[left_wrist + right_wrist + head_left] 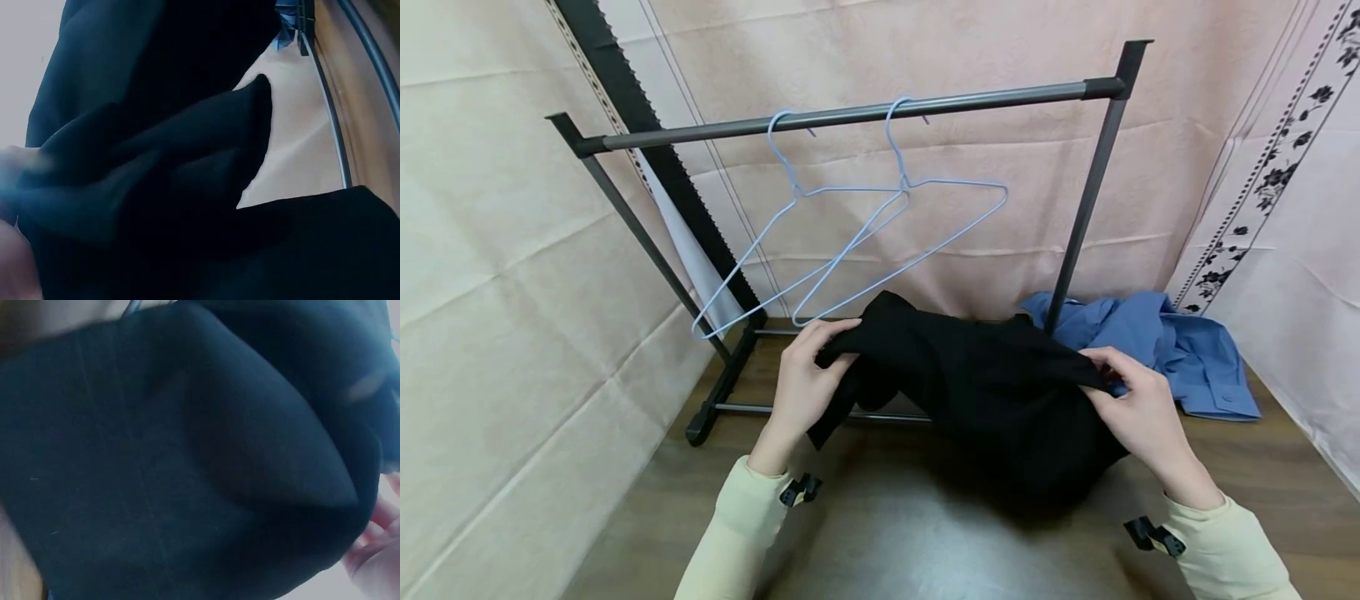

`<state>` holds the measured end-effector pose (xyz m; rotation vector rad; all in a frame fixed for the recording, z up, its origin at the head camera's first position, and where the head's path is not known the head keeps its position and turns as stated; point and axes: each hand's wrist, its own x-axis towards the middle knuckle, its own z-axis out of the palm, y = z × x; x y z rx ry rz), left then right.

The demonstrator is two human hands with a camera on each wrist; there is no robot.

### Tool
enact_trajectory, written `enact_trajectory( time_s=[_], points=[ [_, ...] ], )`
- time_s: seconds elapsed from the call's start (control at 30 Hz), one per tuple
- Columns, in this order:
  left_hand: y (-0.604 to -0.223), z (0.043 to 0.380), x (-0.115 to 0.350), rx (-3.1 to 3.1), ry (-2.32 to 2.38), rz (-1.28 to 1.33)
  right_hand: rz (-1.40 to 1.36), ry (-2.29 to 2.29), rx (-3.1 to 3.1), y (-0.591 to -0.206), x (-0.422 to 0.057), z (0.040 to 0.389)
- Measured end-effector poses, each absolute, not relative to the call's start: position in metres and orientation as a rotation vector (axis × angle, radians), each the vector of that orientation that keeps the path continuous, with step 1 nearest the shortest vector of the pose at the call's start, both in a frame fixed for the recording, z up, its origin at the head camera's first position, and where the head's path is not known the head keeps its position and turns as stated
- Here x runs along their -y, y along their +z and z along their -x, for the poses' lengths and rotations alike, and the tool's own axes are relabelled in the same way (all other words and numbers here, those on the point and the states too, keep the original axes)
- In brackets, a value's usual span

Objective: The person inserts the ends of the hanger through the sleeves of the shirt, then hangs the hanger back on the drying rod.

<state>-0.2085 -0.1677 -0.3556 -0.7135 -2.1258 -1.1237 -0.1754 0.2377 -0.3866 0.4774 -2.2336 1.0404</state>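
Note:
A black garment (977, 375) is stretched between both hands in the head view, sagging in folds at its middle and right. My left hand (805, 383) pinches its left edge between thumb and fingers. At the other side my right hand (1138, 408) grips the garment's right edge. Dark cloth (181, 162) fills most of the left wrist view, with the hand at the left border. In the right wrist view the cloth (156, 456) spreads wide, fingers (381, 550) showing at its right edge. Which kind of garment it is, I cannot tell.
Behind the garment stands a dark metal clothes rack (1000, 97). Two light blue hangers (850, 190) hang from its rail, their lower bars close above the left hand. A crumpled blue shirt (1206, 358) lies on the wooden table (880, 533) at the right, by the rack's right post.

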Motion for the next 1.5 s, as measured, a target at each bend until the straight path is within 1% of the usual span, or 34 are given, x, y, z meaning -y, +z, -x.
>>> enact_trajectory(
  time_s=[0.17, 0.3, 0.43, 0.6, 0.7, 0.8, 1.0, 1.17, 1.23, 1.33, 1.5],
  points=[
    [-0.359, 0.215, 0.165, 2.140, -1.139, 0.670, -0.463, 1.057, 2.293, -0.390, -0.245, 0.176],
    [-0.374, 0.216, 0.169, 2.308, -1.082, 0.711, -0.612, 0.909, 2.457, -0.405, -0.246, 0.179],
    [-0.395, 0.212, 0.176, 2.591, -0.958, 0.825, -0.837, 0.835, 2.632, -0.420, -0.242, 0.176],
    [-0.413, 0.206, 0.182, 3.021, -0.742, 1.047, -1.071, 0.852, 2.907, -0.430, -0.237, 0.173],
    [-0.418, 0.203, 0.183, 3.204, -0.668, 1.160, -1.139, 0.839, 3.007, -0.434, -0.235, 0.170],
    [-0.417, 0.202, 0.183, 3.265, -0.667, 1.177, -1.154, 0.832, 3.045, -0.433, -0.235, 0.167],
    [-0.402, 0.204, 0.182, 3.085, -0.710, 1.166, -1.084, 0.908, 2.984, -0.416, -0.248, 0.166],
    [-0.391, 0.207, 0.176, 2.912, -0.833, 1.058, -0.792, 0.791, 2.796, -0.408, -0.255, 0.171],
    [-0.392, 0.209, 0.170, 2.856, -0.883, 1.018, -0.694, 0.768, 2.782, -0.407, -0.258, 0.174],
    [-0.400, 0.211, 0.158, 2.816, -0.924, 1.001, -0.652, 0.804, 2.824, -0.412, -0.261, 0.179],
    [-0.421, 0.206, 0.142, 2.906, -0.826, 1.137, -0.599, 0.880, 2.972, -0.431, -0.260, 0.183]
  ],
)
